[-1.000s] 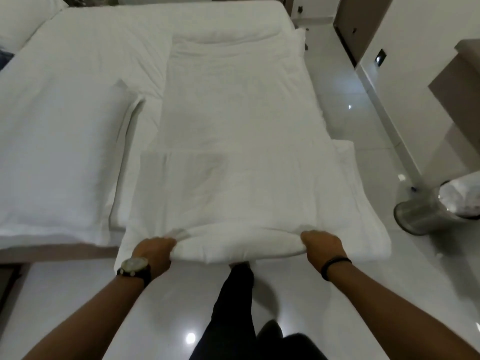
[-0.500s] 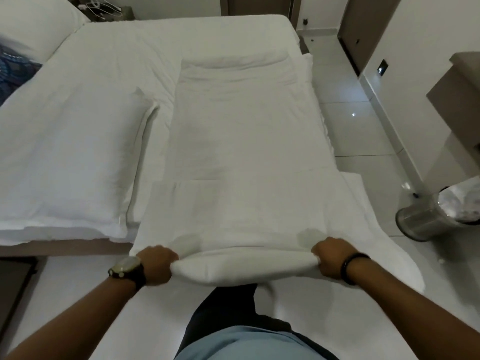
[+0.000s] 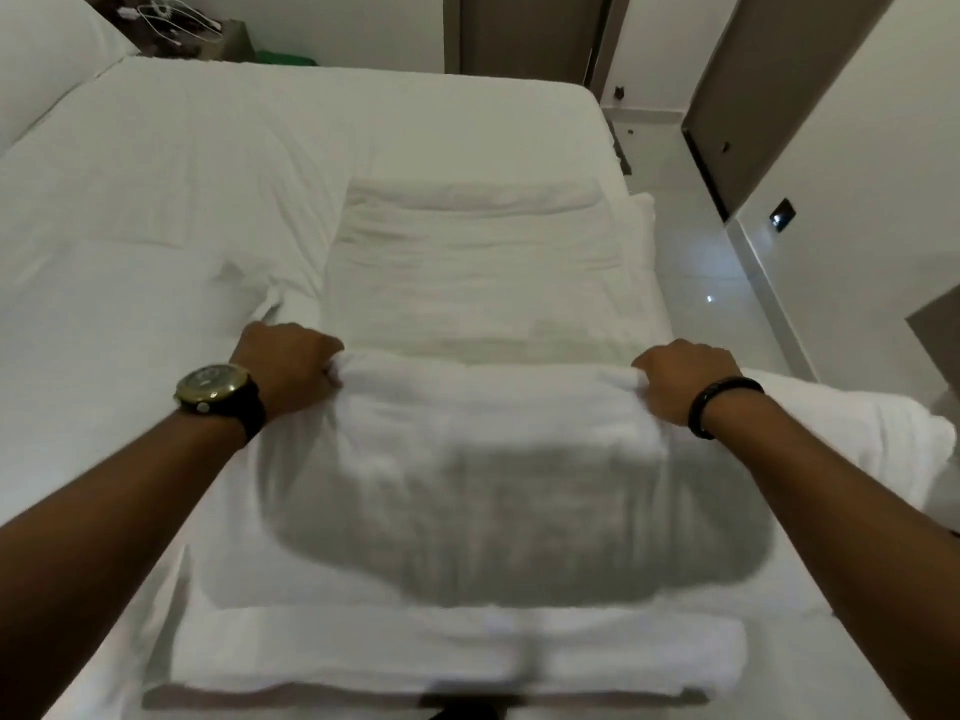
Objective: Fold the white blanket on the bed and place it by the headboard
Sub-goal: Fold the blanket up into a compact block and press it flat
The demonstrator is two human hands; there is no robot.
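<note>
The white blanket (image 3: 478, 283) lies as a long folded strip along the right side of the bed (image 3: 249, 148). Its near end is doubled over onto itself, and the folded-over edge sits halfway up the strip. My left hand (image 3: 288, 368), with a watch on the wrist, grips the left corner of that edge. My right hand (image 3: 680, 379), with a black band on the wrist, grips the right corner. Both fists are closed on the cloth. The near fold (image 3: 457, 662) hangs at the foot of the bed, blurred.
A white pillow (image 3: 104, 356) lies left of the blanket, another pillow (image 3: 47, 59) at the far left by the headboard. A nightstand (image 3: 182, 28) with cables stands behind the bed. Tiled floor (image 3: 701, 283), a wall and doors run along the right.
Both hands have carried the blanket's near edge up from the foot of the bed and forward over the strip. The view has moved closer over the bed.
</note>
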